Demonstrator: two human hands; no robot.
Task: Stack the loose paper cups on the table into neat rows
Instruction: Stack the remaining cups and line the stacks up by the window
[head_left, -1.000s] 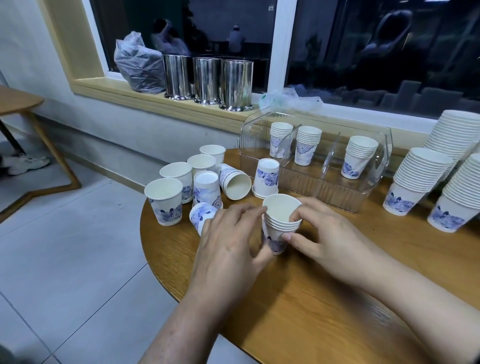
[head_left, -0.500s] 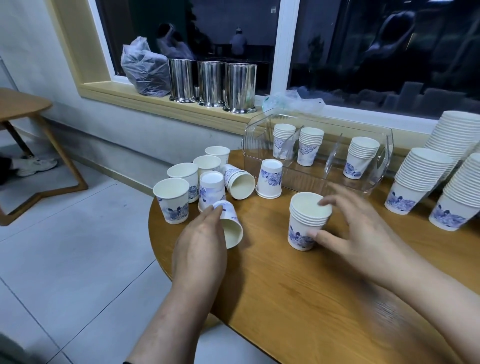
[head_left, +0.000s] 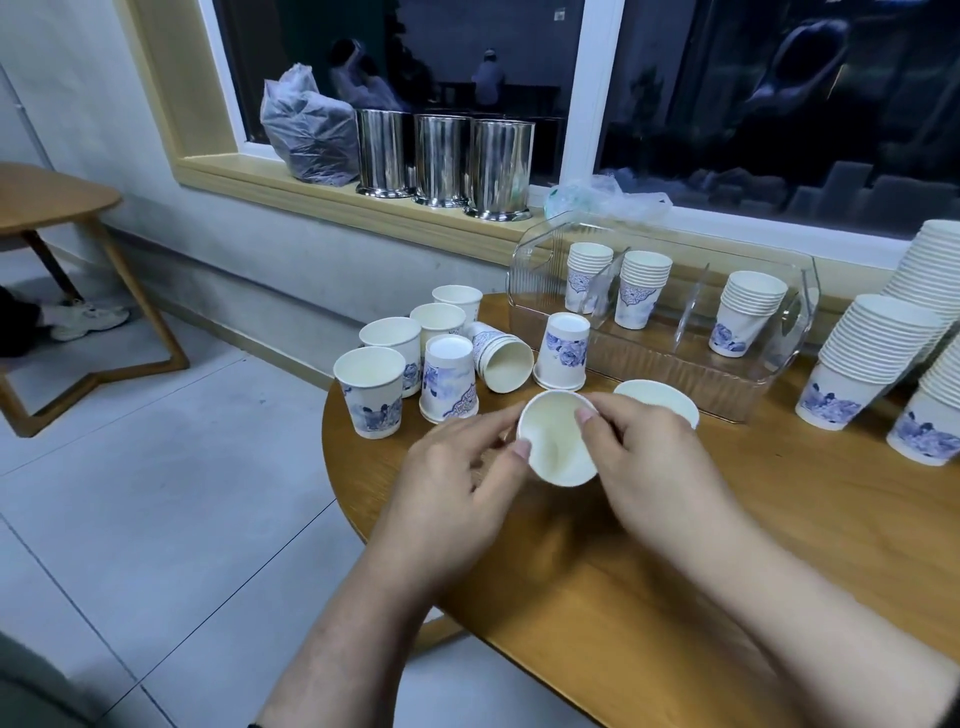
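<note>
A white paper cup (head_left: 557, 441) with its mouth toward me is held over the round wooden table (head_left: 779, 545). My left hand (head_left: 457, 483) pinches its left rim and my right hand (head_left: 649, 457) pinches its right rim. Just behind my right hand stands the short stack of cups (head_left: 655, 399), mostly hidden. Loose blue-patterned cups (head_left: 371, 397) crowd the table's far left: several upright, two upside down (head_left: 563, 351), one lying on its side (head_left: 501, 356).
A clear plastic organiser (head_left: 665, 364) holding three small cup stacks stands behind. Tall cup stacks (head_left: 862, 364) fill the table's right side. Three steel canisters (head_left: 441, 156) and a plastic bag (head_left: 306, 135) line the windowsill. Another wooden table (head_left: 47, 197) stands at left.
My left hand lifted the fallen cup from the table's left and brought it to the centre. My right hand left the stack and took the cup's other side.
</note>
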